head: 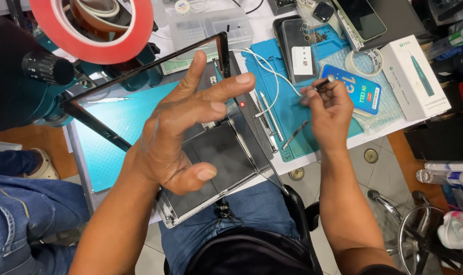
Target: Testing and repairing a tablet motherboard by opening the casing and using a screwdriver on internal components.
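A tablet lies open across my lap and the table edge, its silver-rimmed body (166, 213) showing dark inner parts. Its black-framed glass screen panel (114, 86) is tilted up from the body. My left hand (183, 130) props that panel with spread fingers against the glass, thumb over the body. My right hand (328, 112) is to the right above the blue work mat (287, 109), pinching a slim dark tool with a silver tip (329, 79). A white cable (272, 74) runs from the tablet across the mat.
A red tape roll (91, 48) hangs on a teal microscope (33, 91) at upper left. On the table are a black phone (298, 48), a blue packet (359, 91), a white box (415, 76) and tweezers (294, 135). Another person's jeans (22, 214) are at left; a chrome stool (394, 211) at right.
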